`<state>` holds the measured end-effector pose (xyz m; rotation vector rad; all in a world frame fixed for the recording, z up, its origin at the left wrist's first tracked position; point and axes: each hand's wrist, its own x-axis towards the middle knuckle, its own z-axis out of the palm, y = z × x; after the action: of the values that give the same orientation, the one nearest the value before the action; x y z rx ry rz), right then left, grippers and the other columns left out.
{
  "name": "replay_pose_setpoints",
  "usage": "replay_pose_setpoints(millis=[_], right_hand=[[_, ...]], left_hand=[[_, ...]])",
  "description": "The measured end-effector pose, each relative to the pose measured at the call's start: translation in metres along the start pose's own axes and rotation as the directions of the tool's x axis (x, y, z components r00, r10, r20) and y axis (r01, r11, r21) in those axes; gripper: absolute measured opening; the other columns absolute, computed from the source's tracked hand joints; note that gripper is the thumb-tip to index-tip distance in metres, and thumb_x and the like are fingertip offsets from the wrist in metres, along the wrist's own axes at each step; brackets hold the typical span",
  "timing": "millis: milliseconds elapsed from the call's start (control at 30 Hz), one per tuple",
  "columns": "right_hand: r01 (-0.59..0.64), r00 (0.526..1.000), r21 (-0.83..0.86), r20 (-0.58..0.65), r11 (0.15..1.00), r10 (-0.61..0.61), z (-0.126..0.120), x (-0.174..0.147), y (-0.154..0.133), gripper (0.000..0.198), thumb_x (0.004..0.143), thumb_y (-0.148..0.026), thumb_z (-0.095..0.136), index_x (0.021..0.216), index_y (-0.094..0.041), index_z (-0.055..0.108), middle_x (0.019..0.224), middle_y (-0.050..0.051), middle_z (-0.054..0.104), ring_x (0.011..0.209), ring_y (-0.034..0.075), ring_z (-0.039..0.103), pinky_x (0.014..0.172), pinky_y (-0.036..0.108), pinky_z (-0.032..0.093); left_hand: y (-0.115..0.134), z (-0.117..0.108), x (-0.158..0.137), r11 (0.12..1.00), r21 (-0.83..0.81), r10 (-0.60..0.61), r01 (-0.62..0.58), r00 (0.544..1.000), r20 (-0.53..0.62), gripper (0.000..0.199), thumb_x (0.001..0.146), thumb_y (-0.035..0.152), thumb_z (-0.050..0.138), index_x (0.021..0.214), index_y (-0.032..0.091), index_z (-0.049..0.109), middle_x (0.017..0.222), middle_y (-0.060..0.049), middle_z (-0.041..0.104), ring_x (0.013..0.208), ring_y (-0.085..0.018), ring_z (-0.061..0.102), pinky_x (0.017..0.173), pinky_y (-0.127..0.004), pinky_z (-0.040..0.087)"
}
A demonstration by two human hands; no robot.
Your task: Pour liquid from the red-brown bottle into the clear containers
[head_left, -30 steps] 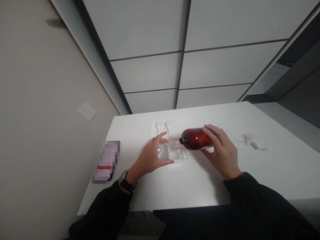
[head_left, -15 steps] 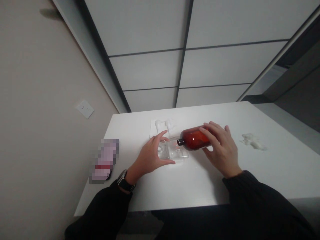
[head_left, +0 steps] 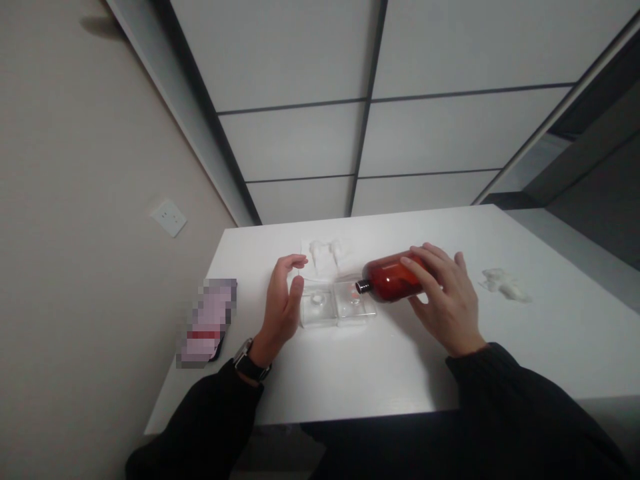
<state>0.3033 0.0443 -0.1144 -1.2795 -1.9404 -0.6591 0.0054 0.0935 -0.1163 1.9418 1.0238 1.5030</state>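
My right hand [head_left: 445, 293] is wrapped round an amber bottle [head_left: 393, 277], tipped onto its side. The bottle's uncapped mouth points left, above the right part of a clear plastic case [head_left: 320, 310] on the table. Something small and round sits in each half of the case; I cannot make out what. To the left of the case, my left hand [head_left: 285, 300] is open and holds nothing, its thumb and fingers apart. Whether any liquid leaves the bottle cannot be seen.
Behind the case lie white, cottony pieces [head_left: 325, 252] on a pale sheet. A crumpled, wet-looking wipe [head_left: 506, 285] is on the right of the white table [head_left: 350, 387]. A pixelated phone-like object [head_left: 207, 323] lies at the left edge. A wall socket [head_left: 169, 218] is beyond it.
My left hand has drawn back to the left, away from the clear case, uncovering its left half. The right hand and the bottle have barely moved.
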Motion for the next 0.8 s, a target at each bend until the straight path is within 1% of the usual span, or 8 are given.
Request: replay_pose_setpoints(millis=[100,233,467,667,800], right_hand=[[0.003,1.0,-0.007,-0.01,1.0,-0.003,-0.0002,-0.0004,-0.0002,0.063,0.088,-0.001,0.073,0.144,-0.025,0.056,0.14,0.018,0.071,0.134,0.04,0.067,0.115,0.069,0.049],[0.006,1.0,-0.01,-0.016,1.0,-0.006,-0.0001,-0.0008,0.0001,0.062,0.089,-0.001,0.071,0.144,-0.026,0.056,0.142,0.017,0.07,0.137,0.039,0.066,0.117,0.07,0.046],[0.034,0.999,-0.045,-0.037,0.998,-0.035,-0.0001,0.0002,0.0009,0.056,0.088,0.0,0.072,0.139,-0.022,0.06,0.139,0.019,0.072,0.134,0.039,0.067,0.116,0.068,0.047],[0.029,0.999,-0.05,-0.04,0.998,-0.031,0.0005,-0.0009,0.0023,0.059,0.089,-0.002,0.07,0.142,-0.026,0.057,0.141,0.016,0.071,0.136,0.036,0.067,0.116,0.067,0.046],[0.032,0.998,-0.055,-0.043,0.998,-0.034,0.0,-0.001,0.0028,0.059,0.089,-0.001,0.07,0.141,-0.026,0.058,0.14,0.016,0.071,0.136,0.036,0.066,0.117,0.066,0.046]], left_hand=[[-0.0002,0.0006,0.0004,1.0,0.0,-0.016,0.016,0.999,-0.033,0.039,0.112,0.053,0.041,0.121,0.022,0.062,0.115,-0.007,0.067,0.11,-0.022,0.064,0.1,-0.038,0.051],[0.0001,0.001,0.0019,1.0,0.006,-0.018,0.018,0.999,-0.043,0.038,0.112,0.053,0.041,0.119,0.022,0.062,0.112,-0.007,0.068,0.108,-0.022,0.065,0.099,-0.039,0.052],[-0.0004,0.0008,0.0024,0.999,0.007,-0.035,0.036,0.998,-0.05,0.039,0.112,0.054,0.041,0.118,0.022,0.062,0.112,-0.008,0.068,0.107,-0.023,0.066,0.098,-0.04,0.053],[-0.0019,0.0012,0.0019,0.999,0.002,-0.036,0.036,0.998,-0.049,0.036,0.112,0.052,0.042,0.119,0.022,0.062,0.112,-0.007,0.067,0.107,-0.022,0.065,0.098,-0.04,0.051],[-0.0023,0.0011,0.0026,1.0,0.014,-0.024,0.025,0.998,-0.063,0.036,0.112,0.053,0.042,0.115,0.022,0.062,0.11,-0.007,0.067,0.107,-0.022,0.064,0.098,-0.04,0.051]])
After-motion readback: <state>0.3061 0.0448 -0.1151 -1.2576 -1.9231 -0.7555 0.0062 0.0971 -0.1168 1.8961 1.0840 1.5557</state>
